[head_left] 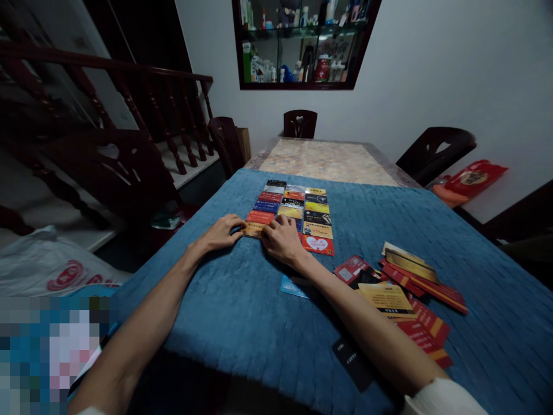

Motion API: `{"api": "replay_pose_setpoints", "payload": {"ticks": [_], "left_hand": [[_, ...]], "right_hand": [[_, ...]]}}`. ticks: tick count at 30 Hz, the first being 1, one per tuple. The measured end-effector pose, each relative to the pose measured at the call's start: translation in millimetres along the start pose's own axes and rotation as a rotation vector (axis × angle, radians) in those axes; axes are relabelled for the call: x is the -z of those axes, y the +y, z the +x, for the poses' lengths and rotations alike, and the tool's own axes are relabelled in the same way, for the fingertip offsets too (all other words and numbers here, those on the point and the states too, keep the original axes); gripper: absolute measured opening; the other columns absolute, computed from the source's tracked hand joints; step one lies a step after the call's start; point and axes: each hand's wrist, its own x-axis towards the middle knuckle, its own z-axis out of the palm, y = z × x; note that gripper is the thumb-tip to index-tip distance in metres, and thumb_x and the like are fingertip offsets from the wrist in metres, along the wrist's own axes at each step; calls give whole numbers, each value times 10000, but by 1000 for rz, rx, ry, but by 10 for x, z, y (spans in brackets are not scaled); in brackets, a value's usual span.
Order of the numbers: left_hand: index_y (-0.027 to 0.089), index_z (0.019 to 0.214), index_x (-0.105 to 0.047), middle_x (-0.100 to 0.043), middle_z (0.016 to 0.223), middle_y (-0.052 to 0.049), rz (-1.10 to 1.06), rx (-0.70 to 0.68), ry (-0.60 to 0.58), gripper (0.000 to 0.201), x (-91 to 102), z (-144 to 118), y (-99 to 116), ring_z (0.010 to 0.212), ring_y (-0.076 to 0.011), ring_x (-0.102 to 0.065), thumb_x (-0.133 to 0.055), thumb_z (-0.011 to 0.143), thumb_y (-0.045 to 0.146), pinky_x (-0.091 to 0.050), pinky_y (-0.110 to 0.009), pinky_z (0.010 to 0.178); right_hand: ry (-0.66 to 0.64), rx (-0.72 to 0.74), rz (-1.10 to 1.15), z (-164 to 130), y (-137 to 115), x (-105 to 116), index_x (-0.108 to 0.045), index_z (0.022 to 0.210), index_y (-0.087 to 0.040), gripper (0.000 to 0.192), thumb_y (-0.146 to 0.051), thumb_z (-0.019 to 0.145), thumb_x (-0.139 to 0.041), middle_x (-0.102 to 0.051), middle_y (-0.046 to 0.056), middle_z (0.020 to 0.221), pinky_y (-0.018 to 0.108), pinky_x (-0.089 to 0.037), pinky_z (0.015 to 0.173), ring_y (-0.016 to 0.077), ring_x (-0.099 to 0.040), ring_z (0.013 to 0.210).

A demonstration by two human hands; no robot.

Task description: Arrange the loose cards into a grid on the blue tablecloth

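Cards lie overlapped in three columns on the blue cloth. At the near end of the left column (265, 206) is a gold card (253, 230). My left hand (223, 232) pinches its left edge, fingers curled and thumb close to the card. From the other side, my right hand (283, 239) closes on the right edge with bent fingers, hiding part of it and the near end of the middle column (294, 196). The right column (317, 214) ends in a red card with a white heart (318, 244). Below my right wrist, a light blue card (294, 286) is partly covered.
Right of my forearm lies a loose pile of red and gold cards (386, 297). A black card (353, 363) lies nearer me. The blue cloth (216, 311) covers the table's near part. Dark wooden chairs (300, 123) surround the table; a red bag (475, 177) sits at right.
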Motion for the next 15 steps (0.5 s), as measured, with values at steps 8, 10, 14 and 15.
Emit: {"api": "replay_pose_setpoints", "payload": {"ticks": [8, 10, 14, 15], "left_hand": [[160, 990, -651, -676, 1017, -94, 23, -26, 39, 214, 30, -16, 65, 967, -237, -606, -527, 876, 291, -490, -393, 908], [150, 970, -648, -669, 998, -98, 30, -29, 64, 205, 38, -20, 88, 956, -239, -598, -522, 875, 282, -491, -397, 898], [149, 945, -650, -656, 979, -91, 28, -43, 129, 182, 49, -26, 123, 957, -235, -588, -519, 873, 253, -491, -402, 909], [153, 942, -650, -653, 979, -88, 24, -49, 144, 175, 48, -26, 130, 959, -231, -588, -518, 872, 243, -492, -399, 913]], "right_hand": [[12, -7, 1, 39, -23, 306, -693, 1095, -175, 304, -333, 957, -473, -661, 146, 1151, 441, -313, 870, 323, -396, 1163], [22, 2, -2, 59, -24, 384, -699, 1076, -175, 296, -324, 955, -474, -667, 141, 1132, 441, -308, 870, 320, -398, 1153], [51, 24, -6, 51, -7, 522, -707, 1063, -179, 290, -296, 955, -465, -676, 137, 1107, 450, -301, 863, 327, -387, 1143], [58, 31, -8, 31, 4, 556, -709, 1060, -183, 286, -289, 955, -465, -677, 136, 1104, 452, -300, 865, 328, -383, 1145]]}}
